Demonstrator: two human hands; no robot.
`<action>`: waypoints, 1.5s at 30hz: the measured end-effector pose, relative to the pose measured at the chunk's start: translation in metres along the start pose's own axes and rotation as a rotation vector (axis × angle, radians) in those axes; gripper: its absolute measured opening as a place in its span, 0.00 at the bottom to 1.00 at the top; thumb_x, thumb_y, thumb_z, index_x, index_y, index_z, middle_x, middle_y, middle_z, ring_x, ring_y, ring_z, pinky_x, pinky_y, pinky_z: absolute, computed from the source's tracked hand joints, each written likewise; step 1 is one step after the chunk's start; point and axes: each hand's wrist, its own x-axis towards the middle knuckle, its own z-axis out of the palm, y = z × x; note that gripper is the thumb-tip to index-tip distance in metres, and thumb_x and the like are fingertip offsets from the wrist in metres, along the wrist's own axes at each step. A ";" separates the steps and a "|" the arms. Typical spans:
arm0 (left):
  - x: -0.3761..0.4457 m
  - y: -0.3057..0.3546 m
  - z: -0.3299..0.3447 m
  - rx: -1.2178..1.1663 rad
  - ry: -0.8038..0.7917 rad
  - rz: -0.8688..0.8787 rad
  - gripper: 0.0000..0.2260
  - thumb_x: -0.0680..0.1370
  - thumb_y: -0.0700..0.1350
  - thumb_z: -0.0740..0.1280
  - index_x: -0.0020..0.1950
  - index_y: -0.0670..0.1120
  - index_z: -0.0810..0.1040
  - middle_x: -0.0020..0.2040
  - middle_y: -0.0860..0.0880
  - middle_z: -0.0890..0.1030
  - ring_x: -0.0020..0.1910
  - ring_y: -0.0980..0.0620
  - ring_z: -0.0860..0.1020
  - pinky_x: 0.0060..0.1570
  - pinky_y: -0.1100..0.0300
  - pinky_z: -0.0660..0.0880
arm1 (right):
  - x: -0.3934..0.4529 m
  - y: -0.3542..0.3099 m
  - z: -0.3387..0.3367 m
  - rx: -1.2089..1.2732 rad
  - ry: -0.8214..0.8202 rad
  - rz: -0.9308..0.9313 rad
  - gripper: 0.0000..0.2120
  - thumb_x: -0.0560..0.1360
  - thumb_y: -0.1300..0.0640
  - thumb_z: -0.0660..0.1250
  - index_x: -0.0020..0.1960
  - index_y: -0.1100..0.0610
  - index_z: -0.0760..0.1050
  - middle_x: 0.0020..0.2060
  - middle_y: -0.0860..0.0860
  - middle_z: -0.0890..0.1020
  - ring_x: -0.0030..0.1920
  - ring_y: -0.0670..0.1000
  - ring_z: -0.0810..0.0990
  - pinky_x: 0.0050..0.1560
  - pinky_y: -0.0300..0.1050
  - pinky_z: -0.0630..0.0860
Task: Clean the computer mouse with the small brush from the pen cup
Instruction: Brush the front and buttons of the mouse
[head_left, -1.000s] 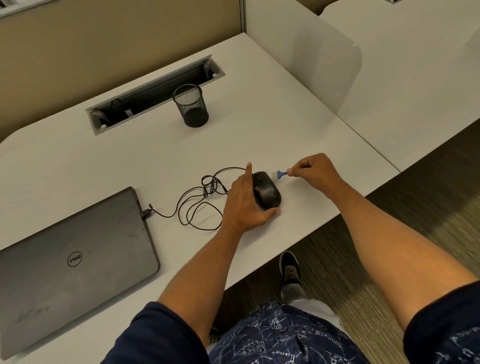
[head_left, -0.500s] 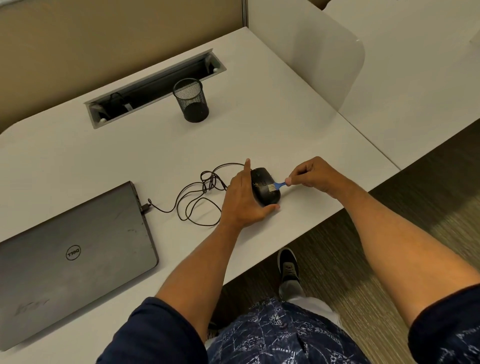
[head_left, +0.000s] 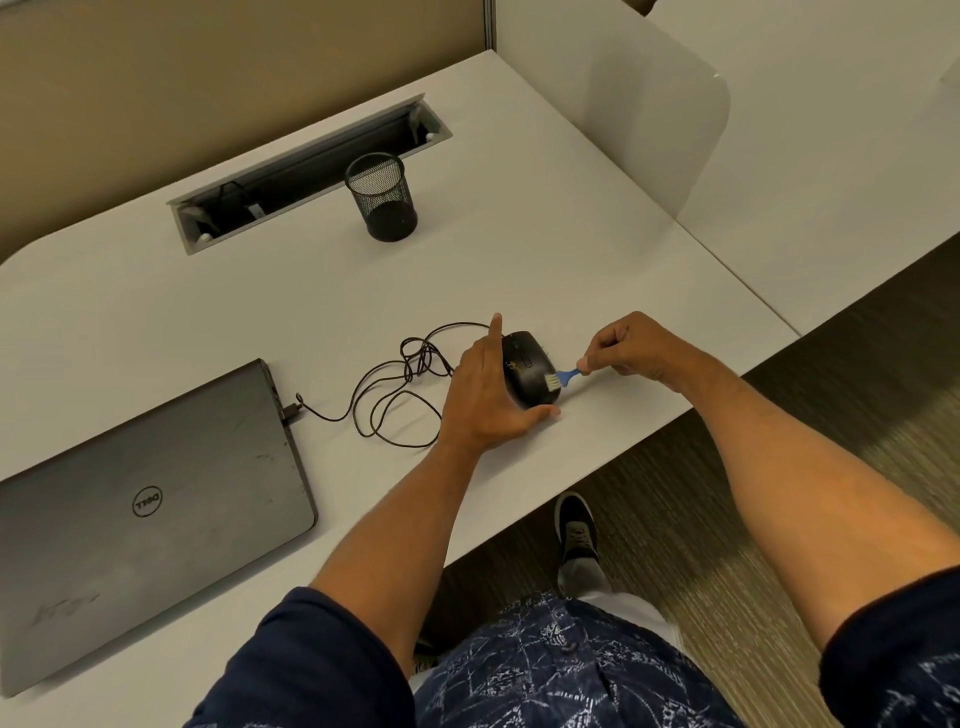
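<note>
A black wired computer mouse (head_left: 530, 371) lies near the front edge of the white desk (head_left: 519, 249). My left hand (head_left: 485, 395) cups its left side and rear, the thumb under its near end and the fingers stretched along it. My right hand (head_left: 631, 345) pinches the blue handle of a small brush (head_left: 561, 378), whose pale bristles rest on the mouse's right rear top. The black mesh pen cup (head_left: 383, 197) stands farther back on the desk and looks empty.
A shut grey laptop (head_left: 140, 509) lies at the left, with the mouse's tangled cable (head_left: 395, 395) plugged into its side. A cable tray slot (head_left: 306, 171) is set in the desk behind the cup. A white divider panel (head_left: 623, 98) stands at the right.
One second ago the brush was off the mouse to its right. My right hand brought it onto the mouse and has drawn it toward the mouse's rear. My left hand kept its hold.
</note>
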 end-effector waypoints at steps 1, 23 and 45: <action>0.000 0.000 0.000 0.002 0.002 0.001 0.62 0.63 0.70 0.77 0.83 0.48 0.45 0.77 0.46 0.67 0.73 0.47 0.67 0.71 0.52 0.65 | -0.002 0.001 -0.004 0.000 -0.013 0.002 0.03 0.71 0.59 0.77 0.38 0.57 0.88 0.37 0.62 0.84 0.36 0.54 0.70 0.36 0.43 0.67; 0.001 -0.002 0.001 0.026 0.009 0.012 0.62 0.62 0.71 0.76 0.83 0.50 0.45 0.76 0.46 0.68 0.72 0.46 0.68 0.70 0.52 0.66 | 0.001 -0.002 0.002 0.009 -0.012 -0.061 0.03 0.72 0.59 0.77 0.39 0.56 0.88 0.32 0.47 0.85 0.31 0.36 0.77 0.39 0.39 0.68; -0.001 0.004 -0.004 0.012 0.004 0.037 0.56 0.67 0.76 0.67 0.83 0.50 0.45 0.75 0.45 0.68 0.71 0.46 0.68 0.69 0.51 0.67 | 0.005 -0.008 -0.004 0.013 0.010 -0.104 0.04 0.70 0.52 0.78 0.41 0.52 0.88 0.39 0.56 0.86 0.39 0.44 0.77 0.42 0.43 0.72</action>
